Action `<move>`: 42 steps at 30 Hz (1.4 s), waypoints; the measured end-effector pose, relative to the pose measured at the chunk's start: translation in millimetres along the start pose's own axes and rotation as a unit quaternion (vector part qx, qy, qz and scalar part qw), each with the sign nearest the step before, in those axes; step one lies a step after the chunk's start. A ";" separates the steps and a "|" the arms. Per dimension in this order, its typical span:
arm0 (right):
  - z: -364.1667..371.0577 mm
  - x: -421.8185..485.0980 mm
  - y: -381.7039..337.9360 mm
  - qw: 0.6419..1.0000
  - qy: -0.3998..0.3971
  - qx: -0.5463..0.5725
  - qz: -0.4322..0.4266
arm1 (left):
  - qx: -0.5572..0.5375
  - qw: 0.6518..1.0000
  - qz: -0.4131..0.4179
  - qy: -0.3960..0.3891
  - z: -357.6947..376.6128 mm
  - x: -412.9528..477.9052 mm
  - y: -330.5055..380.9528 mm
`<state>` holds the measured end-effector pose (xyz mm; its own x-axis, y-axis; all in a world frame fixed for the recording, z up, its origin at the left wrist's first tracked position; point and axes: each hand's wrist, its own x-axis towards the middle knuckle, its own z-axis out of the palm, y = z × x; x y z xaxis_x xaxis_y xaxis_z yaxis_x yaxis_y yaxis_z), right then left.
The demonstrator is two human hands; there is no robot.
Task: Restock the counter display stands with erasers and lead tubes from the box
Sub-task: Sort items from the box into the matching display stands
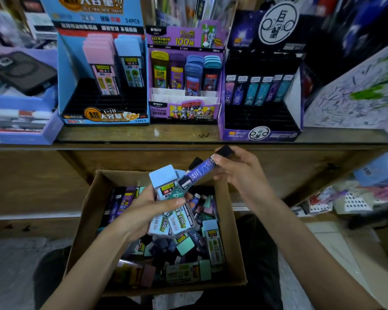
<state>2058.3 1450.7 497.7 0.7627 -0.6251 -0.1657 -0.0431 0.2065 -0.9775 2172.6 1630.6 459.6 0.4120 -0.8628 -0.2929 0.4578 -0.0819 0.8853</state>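
Lead tubes: box (pixel 85 222) well stocked (stands half empty).
Left hand (pixel 152 209): fingers clamped on several cases.
Right hand (pixel 240 173): fingers pinching purple tube (pixel 198 172).

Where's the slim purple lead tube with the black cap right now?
In the head view, just right of centre: the purple lead tube is pinched at its capped end by the right hand, above the cardboard box, its lower end against the bundle in the left hand.

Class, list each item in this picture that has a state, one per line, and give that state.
Cardboard box: open, full.
Blue display stand: partly stocked.
Black display stand: front rows empty.
Left hand: grip on several lead cases.
Right hand: grip on purple lead tube.
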 end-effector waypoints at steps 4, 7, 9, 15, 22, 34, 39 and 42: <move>-28.6 5.0 -36.2 0.996 0.026 -0.039 -0.071 | -0.014 0.999 0.024 0.028 8.0 5.1 10.1; -49.3 18.2 -74.0 0.985 0.054 -0.091 -0.133 | -0.007 0.998 0.047 0.047 13.3 10.3 20.1; -61.9 30.4 -104.0 0.973 0.090 -0.116 -0.181 | -0.003 0.996 0.063 0.055 16.2 13.3 26.2; -90.9 67.3 -158.2 0.899 0.163 -0.301 -0.272 | 0.011 0.994 0.090 0.062 20.9 23.2 39.0; -102.0 91.1 -145.1 0.871 0.106 -0.415 -0.239 | 0.025 0.994 0.095 0.055 27.4 30.8 44.4; -112.6 108.0 -128.1 0.885 0.139 -0.404 -0.182 | 0.033 0.992 0.108 0.054 37.2 42.9 46.7; -106.2 107.1 -126.0 0.836 0.194 -0.477 -0.190 | 0.033 0.991 0.122 0.040 45.6 46.2 50.4; -104.3 100.5 -129.6 0.791 0.208 -0.547 -0.176 | 0.033 0.990 0.129 0.036 53.1 49.1 55.5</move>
<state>2073.3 1282.6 594.1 0.5833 -0.7396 0.3358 -0.5819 -0.6689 -0.4626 2176.4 1557.2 513.6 0.5647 -0.8216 -0.0775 0.2794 0.1020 0.9547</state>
